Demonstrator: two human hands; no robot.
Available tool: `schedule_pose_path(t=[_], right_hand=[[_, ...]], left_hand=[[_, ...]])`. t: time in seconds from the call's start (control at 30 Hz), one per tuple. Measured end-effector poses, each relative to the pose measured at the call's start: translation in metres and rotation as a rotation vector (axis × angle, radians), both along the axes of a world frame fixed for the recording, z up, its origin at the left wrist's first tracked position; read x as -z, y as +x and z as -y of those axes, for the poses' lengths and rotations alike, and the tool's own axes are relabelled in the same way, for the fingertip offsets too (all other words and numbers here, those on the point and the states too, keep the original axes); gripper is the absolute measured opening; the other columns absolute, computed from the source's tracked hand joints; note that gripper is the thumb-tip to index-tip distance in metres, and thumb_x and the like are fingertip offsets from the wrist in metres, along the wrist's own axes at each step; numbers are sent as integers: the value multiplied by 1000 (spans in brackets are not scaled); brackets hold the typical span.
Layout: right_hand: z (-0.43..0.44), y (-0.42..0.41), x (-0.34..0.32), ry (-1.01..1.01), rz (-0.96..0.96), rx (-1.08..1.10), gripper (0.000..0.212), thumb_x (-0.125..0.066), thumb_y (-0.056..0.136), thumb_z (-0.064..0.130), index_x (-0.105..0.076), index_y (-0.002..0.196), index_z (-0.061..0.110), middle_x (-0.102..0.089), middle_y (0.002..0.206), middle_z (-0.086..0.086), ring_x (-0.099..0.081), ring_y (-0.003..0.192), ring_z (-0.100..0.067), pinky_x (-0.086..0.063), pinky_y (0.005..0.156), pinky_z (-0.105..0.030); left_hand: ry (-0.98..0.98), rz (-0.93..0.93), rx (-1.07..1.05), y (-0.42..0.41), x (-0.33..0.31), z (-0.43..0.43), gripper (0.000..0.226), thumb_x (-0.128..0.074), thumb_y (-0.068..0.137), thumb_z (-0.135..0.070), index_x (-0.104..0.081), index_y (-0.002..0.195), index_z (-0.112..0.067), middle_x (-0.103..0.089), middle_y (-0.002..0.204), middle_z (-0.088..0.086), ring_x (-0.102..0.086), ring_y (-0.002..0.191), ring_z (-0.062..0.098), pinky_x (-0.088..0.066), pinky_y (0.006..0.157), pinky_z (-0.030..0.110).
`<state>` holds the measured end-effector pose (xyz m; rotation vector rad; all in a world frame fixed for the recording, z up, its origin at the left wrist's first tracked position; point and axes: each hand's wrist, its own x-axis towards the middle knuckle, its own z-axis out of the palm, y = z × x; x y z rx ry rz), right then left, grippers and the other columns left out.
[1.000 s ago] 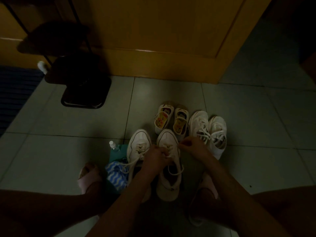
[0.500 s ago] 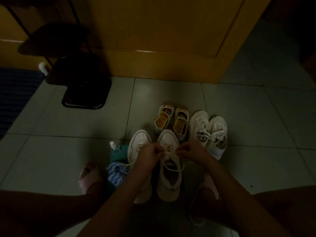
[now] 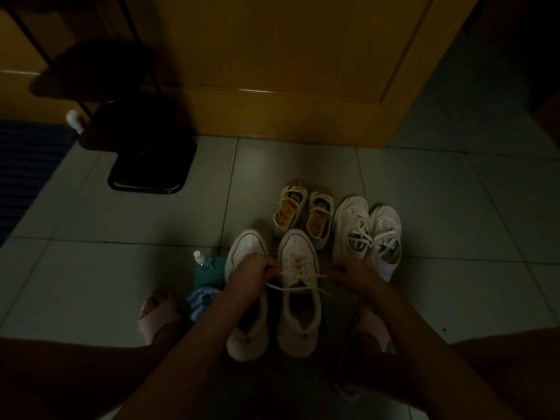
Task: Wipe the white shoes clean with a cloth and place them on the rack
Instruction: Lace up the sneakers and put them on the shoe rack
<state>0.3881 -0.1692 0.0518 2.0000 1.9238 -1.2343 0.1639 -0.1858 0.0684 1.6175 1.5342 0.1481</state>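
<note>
Dim feed on my end. Floor (image 3: 121, 298) is pale square tiles w/ dark grout lines. A wooden door (image 3: 303, 71) fills the back, w/ a thin glint along its lower panel edge. Far L a dark blue mat (image 3: 27, 165) lies on the tiles. A black rack (image 3: 145, 165) stands btwn mat and door, its shelves lost in shadow.

The white shoes sit side by side on the floor in front of the person, toes toward the door: L shoe (image 3: 245, 244), R shoe (image 3: 298, 325). L hand (image 3: 250, 274) is curled over the L shoe and pinches one end of the R shoe's lace (image 3: 291, 287). R hand (image 3: 353, 275) pinches the other end just R of that shoe, so the lace is stretched across it.

Striped cloth (image 3: 201, 301) lies bunched on the floor, touching the L shoe's outer side. A small white-capped bottle (image 3: 200, 259) is just beyond it.

Behind are a kids' pair (image 3: 303, 216) w/ yellow printed insoles and a 2nd white pair (image 3: 366, 231) beside it. I can't read any print or tags, too dark and small. Pink slippers (image 3: 157, 319) are on the person's feet, either side.
</note>
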Motion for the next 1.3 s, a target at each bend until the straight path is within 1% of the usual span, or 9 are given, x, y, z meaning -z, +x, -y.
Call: schedule_pose_path(t=[0.13, 0.3, 0.43, 0.6, 0.7, 0.83, 0.97, 1.13, 1.3], right_hand=[[2, -11, -3, -43, -135, -58, 36, -57, 90, 32, -58, 118, 10, -65, 108, -11, -60, 83, -14, -44, 61, -14], [2, -10, -1, -16, -128, -94, 26, -61, 88, 23, -64, 101, 1, -63, 85, -7, -55, 64, -6, -42, 60, -18], [2, -12, -5, 26, -129, -92, 22, -58, 90, 16, -61, 100, -4, -55, 69, 5, -52, 61, -4, -41, 58, -16], [0, -2, -7, 33, 40, -165, 25, -60, 89, 22, -60, 64, 20, -51, 59, 11, -53, 59, -8, -38, 54, -17], [-1, -2, -8, 37, 90, -225, 31, -59, 89, 24, -56, 58, 27, -52, 61, 10, -55, 65, -10, -36, 52, -16], [-1, -5, -13, 95, 95, -284, 19, -60, 88, 22, -67, 92, 4, -60, 84, -9, -52, 76, -13, -35, 56, -21], [-5, -12, -25, 126, -65, -256, 13, -63, 85, 22, -62, 92, 11, -56, 84, -1, -53, 77, -13, -40, 66, -26], [-5, -26, -41, 158, -294, -131, 5, -62, 86, 14, -56, 87, 15, -55, 77, 4, -53, 71, -6, -41, 64, -17], [-3, -31, -37, 185, -367, -21, 13, -62, 87, 15, -62, 97, 6, -58, 78, 6, -56, 73, -7, -45, 66, -20]], left_hand=[[30, 135, -94, -2, -3, 0, 24, -55, 92, -20, -68, 96, -1, -65, 86, 8, -60, 80, 14, -38, 57, 9], [-58, 426, -267, -3, -9, -4, 22, -50, 94, -8, -60, 75, -3, -59, 49, -10, -56, 51, -10, -40, 54, 5], [-54, 400, -283, 0, -9, -2, 19, -53, 93, -12, -65, 81, -3, -60, 62, -6, -52, 45, -7, -38, 50, 8], [73, 3, -91, -19, -8, -6, 19, -58, 90, -19, -72, 94, -7, -65, 82, 5, -60, 78, 17, -36, 56, 19], [52, -45, -41, -27, -8, -4, 19, -57, 91, -18, -72, 95, -7, -70, 92, 12, -65, 86, 25, -36, 58, 18], [25, 94, -123, -24, -7, 1, 19, -54, 93, -18, -66, 83, -7, -59, 71, 5, -56, 62, 13, -39, 48, 9], [-61, 404, -275, -7, -14, -5, 32, -48, 96, -14, -55, 65, -16, -54, 59, -1, -50, 47, 5, -38, 45, 10], [-171, 557, -377, 13, -11, -5, 27, -45, 97, -26, -60, 76, -17, -60, 75, 1, -56, 46, 0, -42, 44, 12], [-322, 691, -512, 24, -5, -1, 28, -42, 97, -33, -64, 98, -15, -65, 88, -4, -58, 64, 5, -45, 53, 16]])
